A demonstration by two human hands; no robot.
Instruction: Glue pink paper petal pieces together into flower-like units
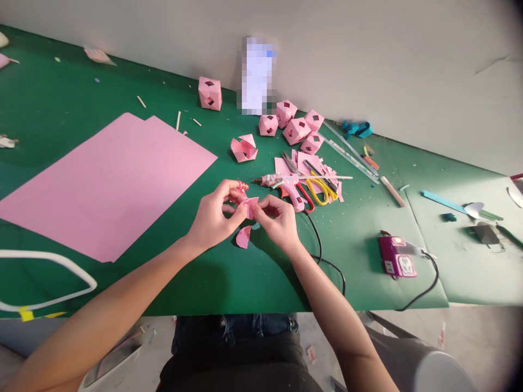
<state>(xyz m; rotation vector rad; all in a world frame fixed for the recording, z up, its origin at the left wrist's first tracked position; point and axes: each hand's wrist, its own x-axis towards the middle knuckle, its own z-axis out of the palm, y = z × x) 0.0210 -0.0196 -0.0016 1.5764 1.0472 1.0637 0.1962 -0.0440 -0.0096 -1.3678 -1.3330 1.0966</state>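
Note:
Between my fingertips, just above the green table, is a small folded piece of pink paper [250, 206]. My left hand [218, 213] pinches it from the left; a red-and-white wrap covers one of its fingertips. On the other side my right hand [278, 219] grips the paper's right edge between thumb and fingers. A loose curled pink paper piece [243, 238] lies just below the hands. Beyond them sits a partly formed pink paper shape [244, 149], open at the top. A pink glue gun [291, 188] rests close to my right hand, beside yellow-handled scissors [322, 190].
Finished-looking pink paper polyhedra [296, 130] cluster at the back, with another pink paper shape [210, 93] near a blurred phone [256, 76]. Large pink sheets [110, 185] cover the left. Clear glue sticks [351, 158] and a purple power box [396, 256] with a black cord lie right.

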